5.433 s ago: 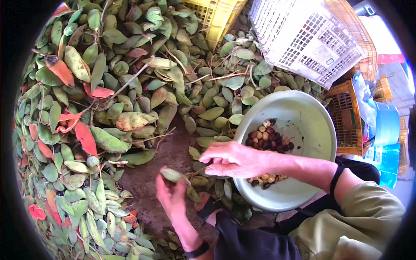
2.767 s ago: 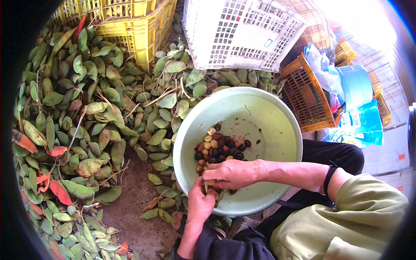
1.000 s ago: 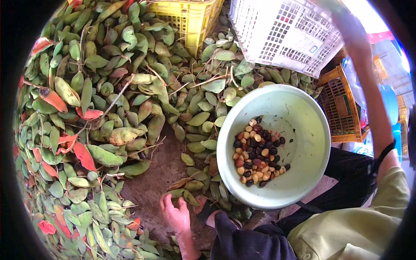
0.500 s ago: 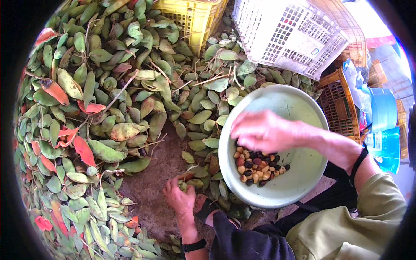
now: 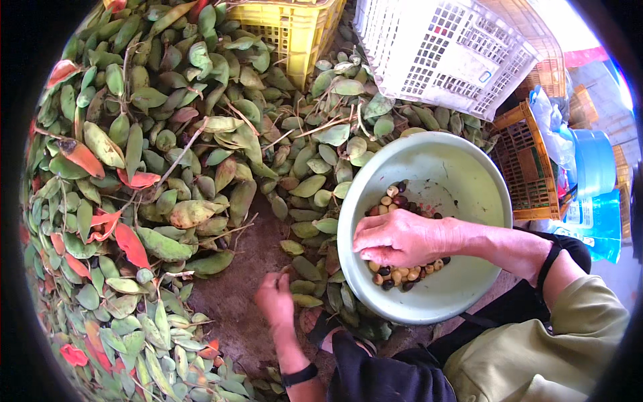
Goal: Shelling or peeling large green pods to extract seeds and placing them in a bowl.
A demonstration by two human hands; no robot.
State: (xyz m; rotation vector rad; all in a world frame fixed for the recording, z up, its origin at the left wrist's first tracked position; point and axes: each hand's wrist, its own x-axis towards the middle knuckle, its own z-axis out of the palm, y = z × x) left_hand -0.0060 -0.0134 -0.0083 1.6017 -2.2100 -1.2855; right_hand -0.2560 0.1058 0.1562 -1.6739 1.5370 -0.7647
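Note:
Inside a pale green basin (image 5: 429, 315) lies a heap of round seeds (image 5: 402, 275), some cream and some dark brown or reddish. My right hand (image 5: 408, 238) reaches over that heap, its fingers bent together near the basin's left wall. Whatever sits in its fingertips is hidden. My left hand (image 5: 275, 299) is low over the bare floor, left of the basin, with curled fingers. What it holds, if anything, cannot be made out. Beside it lie several green pods (image 5: 305, 285).
A large pile of green pods (image 5: 161, 241), some split open red, covers the left side. Behind stand a yellow crate (image 5: 295, 40) and a tilted white crate (image 5: 449, 53). An orange-brown crate (image 5: 526, 161) and blue tubs (image 5: 593, 167) stand at right. My sandalled foot (image 5: 321, 328) is near the basin.
My right hand has moved down toward me over the seeds, uncovering those at the far side. Green pods seen at my left hand's fingers before are no longer visible there; its fingers are now curled.

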